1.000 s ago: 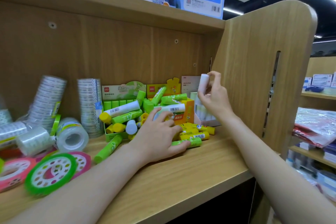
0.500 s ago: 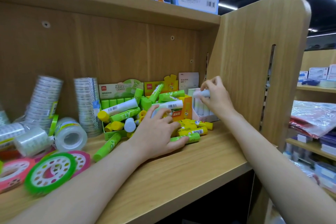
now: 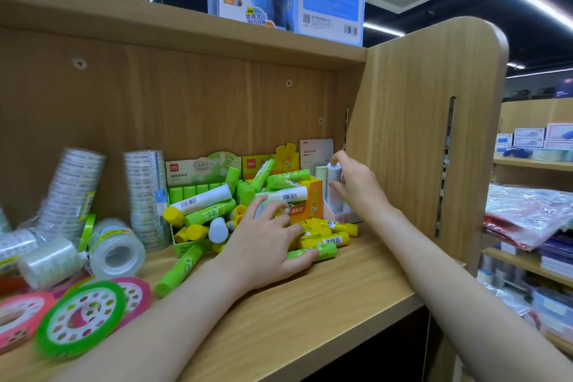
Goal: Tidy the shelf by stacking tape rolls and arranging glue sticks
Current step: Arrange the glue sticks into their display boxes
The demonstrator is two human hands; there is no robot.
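Your right hand [image 3: 356,186] is pinching a white glue stick [image 3: 334,178] upright over its box [image 3: 338,211]; lower it straight while your left hand [image 3: 266,245], fingers loosely spread, is steadying the pile [image 3: 322,239].

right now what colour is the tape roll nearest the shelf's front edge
Green rim with a white cut-out core, the tape roll, in the head view.

Both bare forearms reach forward over the shelf board [image 3: 310,313]. The left hand [image 3: 263,245] lies palm down, fingers spread and bent, toward the board's back. The right hand [image 3: 356,186], farther back and higher, is raised with fingers curled.
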